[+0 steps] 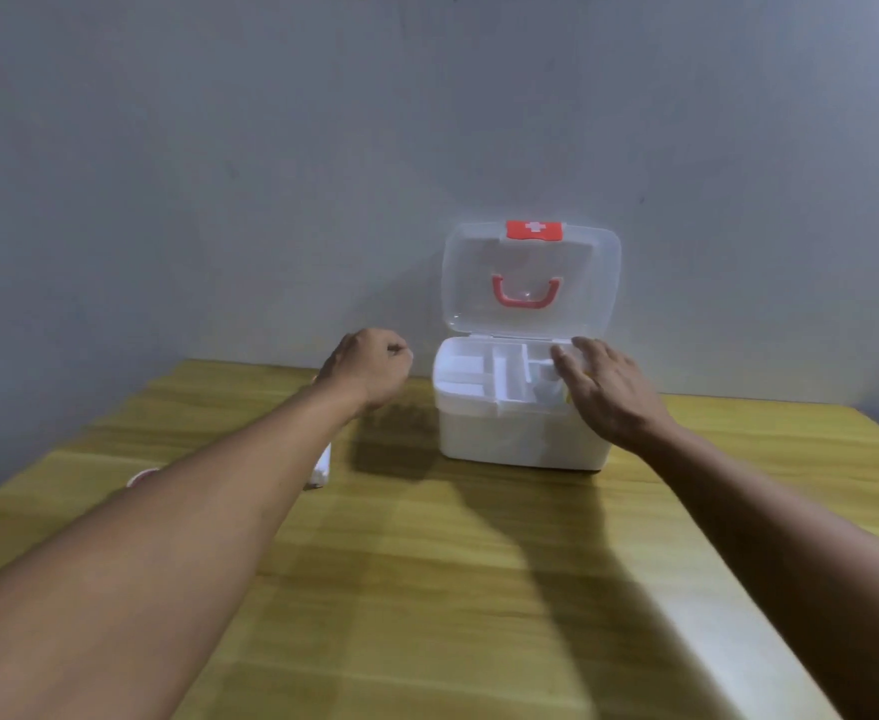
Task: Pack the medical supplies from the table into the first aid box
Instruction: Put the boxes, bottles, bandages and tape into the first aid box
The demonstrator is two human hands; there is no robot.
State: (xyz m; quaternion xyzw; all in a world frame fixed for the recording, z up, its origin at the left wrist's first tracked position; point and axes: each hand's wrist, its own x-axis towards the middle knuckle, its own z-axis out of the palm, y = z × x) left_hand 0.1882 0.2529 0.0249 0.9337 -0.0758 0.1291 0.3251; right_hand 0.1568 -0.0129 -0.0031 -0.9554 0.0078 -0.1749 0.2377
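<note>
A white cross sign marks the red latch (534, 230) on the lid (531, 278).

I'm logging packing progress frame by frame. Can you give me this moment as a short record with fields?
box: first aid box, white, on the wooden table
lid: clear lid open, upright
tray: divided tray, contents unclear
left hand: left hand closed, beside the box
right hand: right hand spread over the tray's right side
leftover: white item partly hidden by the left forearm
</note>
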